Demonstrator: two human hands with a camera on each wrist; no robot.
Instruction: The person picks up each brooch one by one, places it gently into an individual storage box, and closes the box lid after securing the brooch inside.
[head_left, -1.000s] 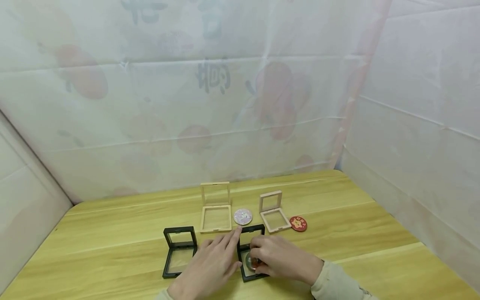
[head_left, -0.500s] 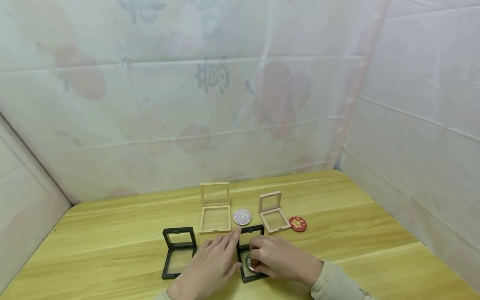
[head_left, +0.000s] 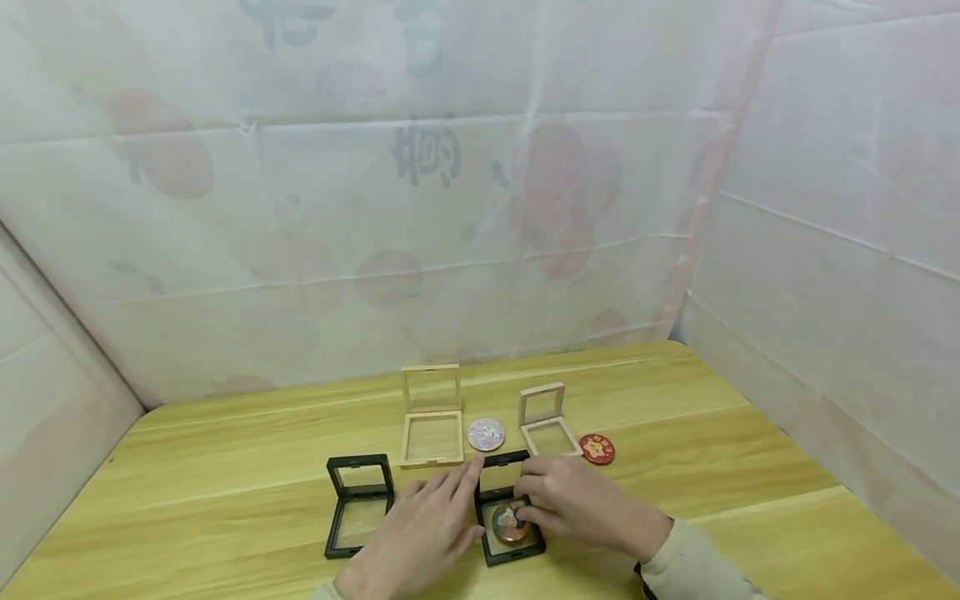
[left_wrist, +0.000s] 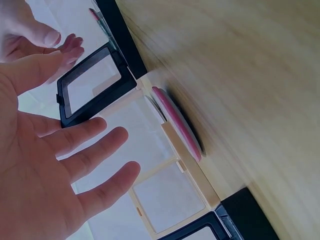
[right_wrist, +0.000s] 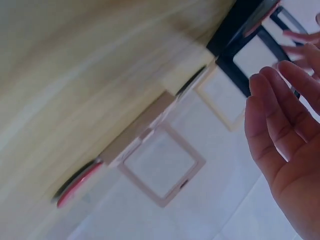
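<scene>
A round badge with a colourful picture [head_left: 510,522] lies in the base of an open hinged black display frame [head_left: 516,555], whose lid stands upright. My left hand [head_left: 423,529] reaches along that frame's left side, fingers extended towards the lid; in the left wrist view those fingers [left_wrist: 85,135] appear straight and spread. Over the frame's right edge is my right hand [head_left: 581,504], its thumb close to the badge; whether it touches cannot be told. In the right wrist view its fingers [right_wrist: 272,107] look loosely bent, with nothing visible between them.
A second black frame [head_left: 335,533] stands propped open at left. Behind are a larger wooden frame [head_left: 406,437] and a smaller one [head_left: 551,388], both open. A pale glittery badge [head_left: 486,434] lies between them, a red star badge [head_left: 597,448] at right. Fabric walls [head_left: 300,208] enclose the table.
My right hand has let go of the badge and drawn slightly up and right, so more of the picture shows. The badge now lies flat in the frame; my left hand stays put.
</scene>
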